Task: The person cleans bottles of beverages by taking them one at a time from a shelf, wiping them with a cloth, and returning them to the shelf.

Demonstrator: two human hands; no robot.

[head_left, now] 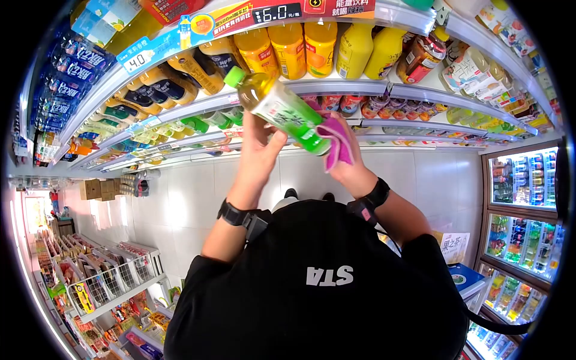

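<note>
A green tea bottle (288,113) with a bright green cap is held tilted in front of the shelves, cap end up and to the left. My left hand (259,144) grips it from below, near its upper half, with part of the fingers hidden behind it. Bunched in my right hand (349,167) is a purple cloth (337,143), pressed against the bottle's lower end. The right fingers are mostly covered by the cloth and bottle.
Behind the bottle, a shelf edge (222,90) runs below rows of orange juice bottles (287,51). Blue-labelled bottles (75,72) stand at far left. A wire snack rack (117,279) is behind me on the left, with cartons (99,189) beyond. Glass-door drink fridges (523,180) line the right.
</note>
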